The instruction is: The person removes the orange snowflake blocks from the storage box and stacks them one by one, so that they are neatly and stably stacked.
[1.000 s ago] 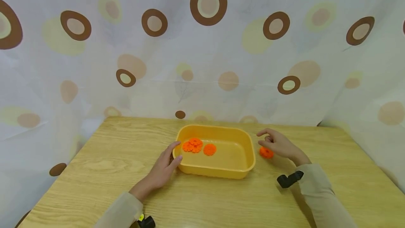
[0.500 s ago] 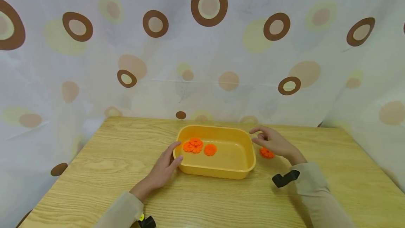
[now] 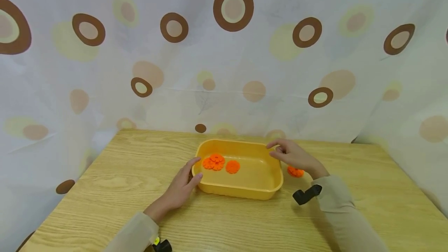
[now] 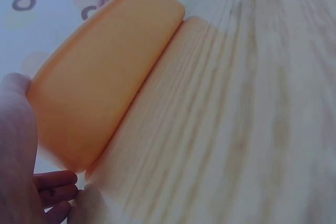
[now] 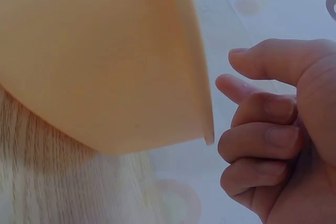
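A yellow plastic basin stands on the wooden table. My left hand holds its left end, thumb over the rim and fingers along the outer wall, as the left wrist view also shows. Inside lie several orange notched plastic discs, a cluster at the left and a single disc beside it. Over the right rim hovers my right hand. Its thumb and index finger are apart with nothing between them, and the other fingers are curled in. More orange discs lie on the table below this hand, partly hidden by it.
The wooden table reaches back to a patterned cloth hanging behind and at the sides. A black wrist camera sits on the right sleeve, another on the left sleeve.
My right hand has moved left, from above the orange discs on the table to over the basin's right rim. The left hand and the basin have stayed in place.
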Motion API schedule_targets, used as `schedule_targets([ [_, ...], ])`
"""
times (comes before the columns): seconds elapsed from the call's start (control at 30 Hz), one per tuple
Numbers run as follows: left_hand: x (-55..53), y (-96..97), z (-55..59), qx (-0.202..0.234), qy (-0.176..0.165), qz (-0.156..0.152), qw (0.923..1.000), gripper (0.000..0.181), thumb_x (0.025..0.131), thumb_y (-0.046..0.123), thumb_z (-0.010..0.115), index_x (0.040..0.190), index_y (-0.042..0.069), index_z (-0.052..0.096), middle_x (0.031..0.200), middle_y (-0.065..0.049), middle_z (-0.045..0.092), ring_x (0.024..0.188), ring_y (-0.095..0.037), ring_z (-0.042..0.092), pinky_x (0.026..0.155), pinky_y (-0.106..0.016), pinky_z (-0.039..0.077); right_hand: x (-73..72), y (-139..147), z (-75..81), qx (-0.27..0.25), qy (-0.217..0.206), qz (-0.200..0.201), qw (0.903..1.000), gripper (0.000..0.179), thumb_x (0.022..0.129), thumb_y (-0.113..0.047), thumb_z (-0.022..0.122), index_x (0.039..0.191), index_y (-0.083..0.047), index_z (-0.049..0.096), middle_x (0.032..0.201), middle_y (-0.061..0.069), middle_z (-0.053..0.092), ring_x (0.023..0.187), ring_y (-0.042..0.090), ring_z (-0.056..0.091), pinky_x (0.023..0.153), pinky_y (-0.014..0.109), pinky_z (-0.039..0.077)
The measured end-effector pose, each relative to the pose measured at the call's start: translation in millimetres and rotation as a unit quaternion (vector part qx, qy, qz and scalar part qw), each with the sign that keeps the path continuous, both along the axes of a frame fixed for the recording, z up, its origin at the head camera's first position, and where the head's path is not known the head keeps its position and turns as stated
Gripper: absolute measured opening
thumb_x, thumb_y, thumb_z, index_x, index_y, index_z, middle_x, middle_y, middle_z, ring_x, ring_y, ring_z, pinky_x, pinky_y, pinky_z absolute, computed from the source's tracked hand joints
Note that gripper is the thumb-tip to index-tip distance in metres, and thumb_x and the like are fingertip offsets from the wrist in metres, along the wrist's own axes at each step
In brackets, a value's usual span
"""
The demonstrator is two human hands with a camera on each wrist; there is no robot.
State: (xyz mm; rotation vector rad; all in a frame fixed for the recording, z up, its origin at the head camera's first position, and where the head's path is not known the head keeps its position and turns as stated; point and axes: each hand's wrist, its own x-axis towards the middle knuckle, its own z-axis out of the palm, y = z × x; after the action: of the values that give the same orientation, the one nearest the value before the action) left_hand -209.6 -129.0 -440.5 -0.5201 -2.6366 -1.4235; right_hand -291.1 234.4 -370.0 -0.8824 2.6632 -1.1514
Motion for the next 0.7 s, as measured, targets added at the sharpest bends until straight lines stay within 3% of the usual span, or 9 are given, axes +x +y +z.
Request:
schedule_targets([
  [0.37, -3.2, 0.5, -1.1, -0.007, 0.02, -0.01, 0.9997, 0.051, 0.102, 0.027, 0.048, 0.146, 0.007, 0.034, 0.136, -0.018, 0.048, 0.108, -0.024, 0.047, 0.094, -0.043, 0.039, -6.3, -16.5, 5.6, 0.008, 0.01, 0.019, 0.9997, 0.026, 0.099, -0.014, 0.054, 0.115, 0.005, 0.062, 0.058, -0.005, 0.036, 0.047, 0.004, 0.027, 0.051, 0.023, 0.033],
  [0.57, -1.9, 0.8, -1.7, 0.001, 0.016, -0.005, 0.9999, 0.051, 0.102, 0.028, 0.047, 0.146, 0.007, 0.034, 0.144, -0.021, 0.042, 0.125, -0.032, 0.045, 0.104, -0.053, 0.035, -8.3, -30.0, 8.8, 0.038, 0.004, 0.05, 0.998, 0.027, 0.099, -0.015, 0.054, 0.116, 0.004, 0.062, 0.056, -0.006, 0.035, 0.049, 0.004, 0.027, 0.053, 0.023, 0.032],
  [0.7, -1.1, 0.5, -1.3, 0.002, 0.011, -0.004, 0.9999, 0.051, 0.102, 0.028, 0.048, 0.147, 0.008, 0.034, 0.144, -0.02, 0.042, 0.126, -0.032, 0.045, 0.104, -0.053, 0.035, -7.9, -36.2, 14.2, 0.051, -0.003, 0.073, 0.996, 0.027, 0.099, -0.014, 0.054, 0.117, 0.005, 0.06, 0.055, -0.007, 0.032, 0.049, 0.004, 0.025, 0.055, 0.023, 0.032],
])
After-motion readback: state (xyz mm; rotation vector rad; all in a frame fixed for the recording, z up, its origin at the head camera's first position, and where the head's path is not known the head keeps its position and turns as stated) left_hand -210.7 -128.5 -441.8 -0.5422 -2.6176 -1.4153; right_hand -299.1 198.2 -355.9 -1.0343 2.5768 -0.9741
